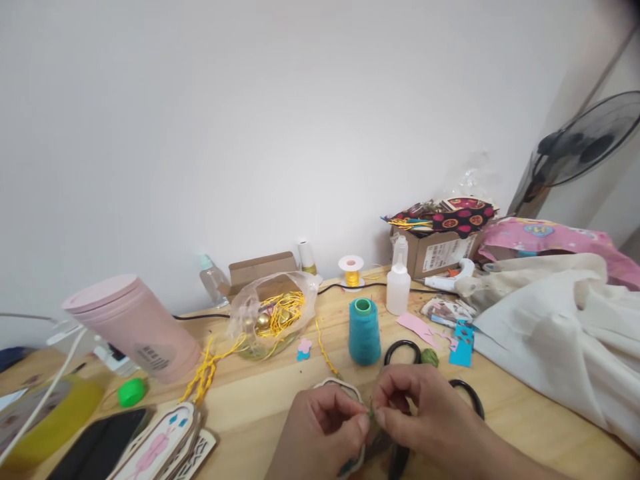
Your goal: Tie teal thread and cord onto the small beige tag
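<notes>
Right, small green strand (371,411) held up between both hands, over counter (240,413). Fingers of left hand (330,427) pinch it; fingers of right hand (425,410) likewise. Pale-edged tag (351,386), partly hidden, below left; black-handled scissors (403,344) below right. Green ball (429,358), teal thread cone (365,335) beyond.

Before the thread cone (365,335) we see the pendant (345,385); on the counter (250,400), the tumbler (137,327) stands left, the cloth (545,333) lies right.
</notes>
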Tool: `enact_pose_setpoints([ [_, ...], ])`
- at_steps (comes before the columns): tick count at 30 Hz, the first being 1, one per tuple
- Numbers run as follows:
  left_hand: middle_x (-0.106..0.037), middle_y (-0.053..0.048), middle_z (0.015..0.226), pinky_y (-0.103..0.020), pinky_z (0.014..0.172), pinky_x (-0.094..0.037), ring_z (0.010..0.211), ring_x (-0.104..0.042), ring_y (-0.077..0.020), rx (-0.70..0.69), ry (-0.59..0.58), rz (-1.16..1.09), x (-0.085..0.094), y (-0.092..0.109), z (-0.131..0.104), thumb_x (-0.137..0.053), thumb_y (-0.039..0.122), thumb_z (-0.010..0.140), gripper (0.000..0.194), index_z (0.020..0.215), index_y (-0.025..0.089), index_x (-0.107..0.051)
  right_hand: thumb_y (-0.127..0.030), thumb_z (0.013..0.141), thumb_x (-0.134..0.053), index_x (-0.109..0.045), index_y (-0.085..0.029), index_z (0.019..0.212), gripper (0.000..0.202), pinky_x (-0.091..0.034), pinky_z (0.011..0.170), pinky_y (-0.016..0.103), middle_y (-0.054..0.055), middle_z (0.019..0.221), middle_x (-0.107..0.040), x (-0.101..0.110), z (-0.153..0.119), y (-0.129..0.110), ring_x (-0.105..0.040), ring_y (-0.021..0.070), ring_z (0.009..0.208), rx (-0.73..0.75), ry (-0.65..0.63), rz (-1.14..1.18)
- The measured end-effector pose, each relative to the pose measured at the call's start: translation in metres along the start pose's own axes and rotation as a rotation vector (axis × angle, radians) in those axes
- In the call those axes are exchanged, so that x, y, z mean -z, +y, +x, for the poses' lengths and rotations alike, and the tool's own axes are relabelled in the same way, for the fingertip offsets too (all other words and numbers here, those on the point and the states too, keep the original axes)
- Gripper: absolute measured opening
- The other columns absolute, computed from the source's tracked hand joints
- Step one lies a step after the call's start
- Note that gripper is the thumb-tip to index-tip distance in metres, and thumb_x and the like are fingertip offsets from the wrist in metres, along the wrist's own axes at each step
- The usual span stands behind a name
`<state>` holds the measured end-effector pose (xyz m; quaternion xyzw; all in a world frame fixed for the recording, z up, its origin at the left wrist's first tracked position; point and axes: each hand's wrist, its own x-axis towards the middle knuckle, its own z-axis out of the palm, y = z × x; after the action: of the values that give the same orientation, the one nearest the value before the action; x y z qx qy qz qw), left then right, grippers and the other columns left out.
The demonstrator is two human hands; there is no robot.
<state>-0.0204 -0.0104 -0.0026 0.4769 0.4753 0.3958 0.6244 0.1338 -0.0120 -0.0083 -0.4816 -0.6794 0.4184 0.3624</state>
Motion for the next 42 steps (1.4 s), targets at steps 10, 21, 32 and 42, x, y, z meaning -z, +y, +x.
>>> enact_pose_setpoints([
  [10, -0.052, 0.002, 0.044, -0.021, 0.044, -0.026, 0.041, -0.040, -0.0080, 0.148, -0.079, -0.137, 0.003, -0.009, 0.003, -0.071, 0.035, 0.055, 0.028, 0.048, 0.012, -0.058, -0.004, 0.064, -0.054, -0.057, -0.017, 0.062, 0.013, -0.040, 0.057, 0.020, -0.002, 0.062, -0.056, 0.013, 0.005, -0.004, -0.051, 0.0110, 0.061, 0.342, 0.065, -0.162],
  [21, -0.052, 0.001, 0.044, -0.021, 0.042, -0.026, 0.042, -0.040, -0.0085, 0.131, -0.059, -0.019, 0.002, -0.003, 0.003, -0.070, 0.038, 0.056, 0.029, 0.049, 0.012, -0.059, -0.004, 0.065, -0.056, -0.061, -0.018, 0.071, 0.016, -0.041, 0.061, 0.022, 0.000, 0.066, -0.058, 0.016, 0.005, 0.000, -0.053, 0.0123, 0.067, 0.489, 0.036, -0.264],
  [32, -0.052, 0.002, 0.042, -0.021, 0.043, -0.028, 0.041, -0.040, -0.0080, 0.080, -0.014, 0.043, -0.004, 0.003, -0.001, -0.072, 0.038, 0.051, 0.030, 0.049, 0.011, -0.059, -0.003, 0.062, -0.054, -0.057, -0.019, 0.067, 0.017, -0.041, 0.061, 0.021, -0.003, 0.064, -0.057, 0.018, 0.003, -0.004, -0.053, 0.0115, 0.066, 0.421, -0.044, -0.294],
  [42, -0.055, -0.001, 0.051, -0.022, 0.047, -0.034, 0.048, -0.045, -0.0109, 0.022, -0.057, 0.177, -0.002, -0.004, 0.003, -0.066, 0.026, 0.057, 0.016, 0.056, 0.010, -0.061, -0.001, 0.059, -0.050, -0.053, -0.016, 0.059, 0.016, -0.037, 0.055, 0.022, -0.001, 0.056, -0.054, 0.015, 0.004, -0.003, -0.047, 0.0120, 0.060, 0.515, -0.029, -0.448],
])
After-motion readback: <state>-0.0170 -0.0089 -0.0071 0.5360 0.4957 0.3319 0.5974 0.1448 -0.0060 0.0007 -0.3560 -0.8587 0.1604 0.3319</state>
